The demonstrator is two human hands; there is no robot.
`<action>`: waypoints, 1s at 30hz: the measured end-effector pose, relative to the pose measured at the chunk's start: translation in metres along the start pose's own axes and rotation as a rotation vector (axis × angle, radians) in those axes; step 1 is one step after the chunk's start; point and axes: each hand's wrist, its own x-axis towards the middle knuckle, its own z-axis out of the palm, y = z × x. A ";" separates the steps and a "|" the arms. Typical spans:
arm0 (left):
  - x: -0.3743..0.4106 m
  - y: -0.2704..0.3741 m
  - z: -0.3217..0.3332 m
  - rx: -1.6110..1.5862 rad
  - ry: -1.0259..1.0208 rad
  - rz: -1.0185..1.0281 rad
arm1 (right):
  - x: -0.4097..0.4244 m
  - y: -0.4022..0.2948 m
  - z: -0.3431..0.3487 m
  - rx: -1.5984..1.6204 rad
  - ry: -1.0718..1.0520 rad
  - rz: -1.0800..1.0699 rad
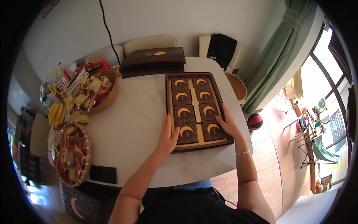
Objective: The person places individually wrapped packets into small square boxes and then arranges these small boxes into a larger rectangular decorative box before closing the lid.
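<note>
A dark brown gift box lies without a lid on the white marble-look table. Inside, two columns of square brown packs bear gold crescents. Between the columns stands a narrow cream strip with a round emblem. My left hand grips the box's left side, its thumb over the rim by the nearest pack. On the opposite side my right hand holds the wall, thumb reaching inward over a pack. A thin bracelet circles my right wrist.
Brown folded packaging lies at the back edge. On the left are a bowl of wrapped snacks, bananas, a wicker basket of packets and a black phone. Chairs line the wall; a ball rests on the floor.
</note>
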 end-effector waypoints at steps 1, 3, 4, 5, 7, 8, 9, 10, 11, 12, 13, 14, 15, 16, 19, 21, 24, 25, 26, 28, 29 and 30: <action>0.001 -0.005 0.002 -0.068 0.005 -0.065 | -0.003 0.001 0.002 0.047 0.004 0.012; 0.002 -0.007 0.000 -0.204 0.013 -0.202 | -0.008 0.002 0.003 0.138 0.008 0.039; 0.000 0.007 -0.004 -0.283 0.036 -0.285 | -0.011 0.001 0.004 0.188 0.010 0.066; 0.000 0.001 -0.003 -0.225 0.030 -0.234 | -0.014 0.000 0.006 0.238 0.010 0.090; -0.008 -0.020 -0.014 -0.106 0.039 -0.145 | -0.019 -0.004 0.010 0.341 -0.015 0.128; -0.012 -0.025 -0.018 -0.144 0.040 -0.180 | -0.022 0.010 0.020 0.341 -0.005 0.081; -0.017 -0.023 -0.023 -0.013 0.083 -0.103 | -0.027 0.009 0.023 0.312 -0.015 0.043; -0.023 -0.021 -0.029 0.119 0.124 -0.026 | -0.031 0.007 0.027 0.284 -0.026 0.003; -0.030 -0.017 -0.034 0.252 0.164 0.050 | -0.035 0.005 0.029 0.256 -0.036 -0.036; -0.029 0.007 -0.037 0.646 0.391 0.353 | -0.040 0.005 0.028 0.309 -0.044 -0.044; -0.030 0.023 -0.043 0.543 0.193 0.394 | -0.044 0.005 0.027 0.367 -0.054 -0.054; -0.030 0.037 -0.049 0.434 -0.004 0.430 | -0.050 0.003 0.025 0.423 -0.061 -0.064; -0.034 0.051 -0.053 0.325 -0.194 0.458 | -0.057 -0.005 0.023 0.352 -0.039 -0.076; -0.041 0.068 -0.049 0.358 -0.203 0.525 | -0.063 -0.019 0.018 0.280 -0.027 -0.095; -0.051 0.061 -0.034 0.340 -0.344 0.429 | -0.092 -0.058 0.019 0.163 0.200 -0.185; -0.053 0.055 -0.033 0.350 -0.358 0.392 | -0.112 -0.068 0.021 0.138 0.271 -0.246; -0.049 0.058 -0.032 0.417 -0.414 0.427 | -0.141 -0.072 0.037 -0.073 0.343 -0.516; -0.048 0.060 -0.032 0.456 -0.433 0.465 | -0.144 -0.079 0.044 -0.171 0.372 -0.628; -0.046 0.062 -0.032 0.494 -0.450 0.504 | -0.149 -0.082 0.050 -0.211 0.361 -0.638; -0.039 0.059 -0.033 0.539 -0.494 0.577 | -0.153 -0.084 0.061 -0.245 0.362 -0.659; -0.035 0.057 -0.033 0.562 -0.515 0.612 | -0.154 -0.083 0.065 -0.239 0.374 -0.664; -0.033 0.057 -0.032 0.598 -0.557 0.619 | -0.155 -0.081 0.068 -0.232 0.385 -0.669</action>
